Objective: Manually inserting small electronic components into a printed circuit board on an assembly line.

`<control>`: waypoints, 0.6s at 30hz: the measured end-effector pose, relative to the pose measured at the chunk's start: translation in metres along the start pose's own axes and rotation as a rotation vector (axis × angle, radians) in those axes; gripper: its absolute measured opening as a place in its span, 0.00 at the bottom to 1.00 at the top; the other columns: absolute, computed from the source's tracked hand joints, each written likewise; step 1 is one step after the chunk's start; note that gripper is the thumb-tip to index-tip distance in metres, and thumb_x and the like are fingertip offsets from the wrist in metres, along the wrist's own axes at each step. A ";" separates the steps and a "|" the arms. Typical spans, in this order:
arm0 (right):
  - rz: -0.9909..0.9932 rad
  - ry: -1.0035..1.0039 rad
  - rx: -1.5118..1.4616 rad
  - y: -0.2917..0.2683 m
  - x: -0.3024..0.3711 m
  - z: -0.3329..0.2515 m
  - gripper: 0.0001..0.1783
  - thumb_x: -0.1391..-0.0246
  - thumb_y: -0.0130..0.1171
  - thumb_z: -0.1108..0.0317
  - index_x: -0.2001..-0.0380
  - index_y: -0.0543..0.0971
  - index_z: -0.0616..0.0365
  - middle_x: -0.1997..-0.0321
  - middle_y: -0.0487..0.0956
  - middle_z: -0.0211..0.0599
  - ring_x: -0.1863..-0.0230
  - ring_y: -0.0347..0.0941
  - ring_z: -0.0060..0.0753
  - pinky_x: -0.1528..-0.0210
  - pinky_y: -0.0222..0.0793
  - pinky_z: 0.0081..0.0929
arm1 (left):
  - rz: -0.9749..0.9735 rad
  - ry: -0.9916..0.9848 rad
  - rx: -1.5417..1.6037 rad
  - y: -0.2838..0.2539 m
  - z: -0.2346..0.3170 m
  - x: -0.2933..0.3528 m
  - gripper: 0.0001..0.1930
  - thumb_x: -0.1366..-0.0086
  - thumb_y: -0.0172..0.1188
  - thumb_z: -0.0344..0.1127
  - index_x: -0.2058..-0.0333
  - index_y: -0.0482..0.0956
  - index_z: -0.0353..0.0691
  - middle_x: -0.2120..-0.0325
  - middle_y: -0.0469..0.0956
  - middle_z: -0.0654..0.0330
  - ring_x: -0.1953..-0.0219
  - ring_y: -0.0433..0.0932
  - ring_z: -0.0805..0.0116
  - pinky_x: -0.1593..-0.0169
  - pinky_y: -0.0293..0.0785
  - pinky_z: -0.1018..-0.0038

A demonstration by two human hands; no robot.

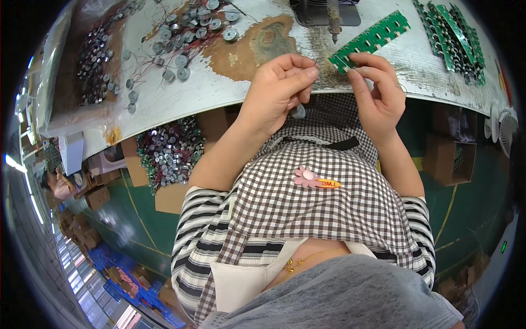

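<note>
My left hand (285,82) is closed, with thumb and forefinger pinching the thin wire ends of a small round motor. The silver motor (298,112) hangs below those fingers, partly hidden by the hand. My right hand (381,90) is closed in a pinch on a thin wire at the near left end of a green circuit board (375,37). Whether its fingers also touch the board, I cannot tell. The board lies slantwise on the worktable. Just beyond the gap between my hands, a soldering iron tip (335,37) points down toward the table.
Loose motors with red wires (181,44) lie at the table's far left, beside a plastic-lined tray of motors (98,66). Stacked green boards (452,35) are at the far right. Below the table's edge stand a carton of motors (170,153) and another carton (446,159).
</note>
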State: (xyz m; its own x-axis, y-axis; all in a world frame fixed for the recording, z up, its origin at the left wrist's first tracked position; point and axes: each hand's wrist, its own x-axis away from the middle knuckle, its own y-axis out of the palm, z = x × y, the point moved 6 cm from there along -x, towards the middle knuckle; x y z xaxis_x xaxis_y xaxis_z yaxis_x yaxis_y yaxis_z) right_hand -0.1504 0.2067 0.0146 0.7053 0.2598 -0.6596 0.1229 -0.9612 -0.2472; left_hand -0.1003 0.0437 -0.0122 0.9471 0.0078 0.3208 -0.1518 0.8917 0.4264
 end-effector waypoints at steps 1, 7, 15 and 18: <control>-0.003 -0.037 0.000 0.001 0.000 0.000 0.05 0.54 0.62 0.81 0.72 0.76 0.65 0.61 0.79 0.44 0.64 0.76 0.33 0.64 0.71 0.22 | 0.033 0.019 -0.019 -0.001 0.000 -0.001 0.09 0.37 0.57 0.32 0.61 0.74 0.33 0.82 0.70 0.67 0.85 0.62 0.84 0.82 0.51 0.89; 0.004 -0.026 -0.040 0.000 0.001 0.003 0.06 0.52 0.62 0.79 0.72 0.74 0.65 0.61 0.79 0.46 0.65 0.75 0.33 0.63 0.70 0.23 | 0.027 0.090 -0.021 0.001 0.004 -0.007 0.05 0.39 0.59 0.31 0.68 0.76 0.35 0.79 0.73 0.67 0.82 0.62 0.84 0.79 0.56 0.86; 0.002 -0.034 -0.108 -0.001 -0.002 0.001 0.05 0.51 0.60 0.77 0.73 0.72 0.64 0.60 0.78 0.47 0.65 0.74 0.33 0.62 0.69 0.23 | 0.098 0.249 -0.209 0.004 0.006 -0.015 0.06 0.40 0.60 0.31 0.67 0.77 0.34 0.78 0.73 0.68 0.80 0.65 0.84 0.77 0.60 0.85; 0.023 -0.014 -0.128 -0.002 -0.003 0.002 0.05 0.51 0.59 0.79 0.72 0.72 0.64 0.60 0.78 0.47 0.64 0.74 0.34 0.61 0.69 0.23 | 0.094 0.312 -0.326 0.008 0.012 -0.014 0.06 0.40 0.60 0.31 0.68 0.77 0.33 0.77 0.74 0.67 0.77 0.68 0.85 0.76 0.62 0.84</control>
State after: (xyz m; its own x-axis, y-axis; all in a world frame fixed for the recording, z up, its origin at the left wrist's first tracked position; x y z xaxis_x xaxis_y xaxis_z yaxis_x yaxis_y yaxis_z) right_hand -0.1537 0.2085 0.0157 0.6990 0.2382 -0.6743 0.1960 -0.9706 -0.1397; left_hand -0.1179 0.0453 -0.0026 0.9809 0.1870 0.0546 -0.1918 0.9760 0.1033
